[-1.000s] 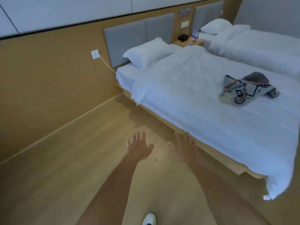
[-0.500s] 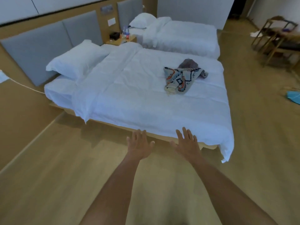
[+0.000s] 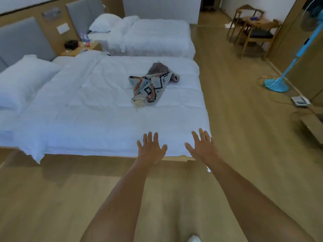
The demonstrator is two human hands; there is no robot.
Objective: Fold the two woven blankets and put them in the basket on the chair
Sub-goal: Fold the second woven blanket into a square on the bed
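A patterned woven blanket [image 3: 150, 88], cream with black, orange and blue shapes, lies crumpled on the near white bed [image 3: 97, 116]. A grey-brown blanket [image 3: 158, 68] is bunched right behind it, touching it. My left hand [image 3: 151, 149] and my right hand [image 3: 201, 147] are stretched out over the bed's near edge, fingers spread, both empty and well short of the blankets. Wooden chairs [image 3: 253, 30] stand at the far right by the wall. I see no basket on them from here.
A second white bed [image 3: 157, 37] stands behind the first, with a nightstand [image 3: 82, 48] between the headboards. A blue standing fan [image 3: 283, 74] with its cord and a power strip [image 3: 300, 101] sit on the wooden floor at the right. A low bench edge [image 3: 312, 126] juts in from the far right.
The view has swung right and moved closer to the bed. My hands now reach over the bed's near edge instead of over the floor. The chairs and the fan have come into view.
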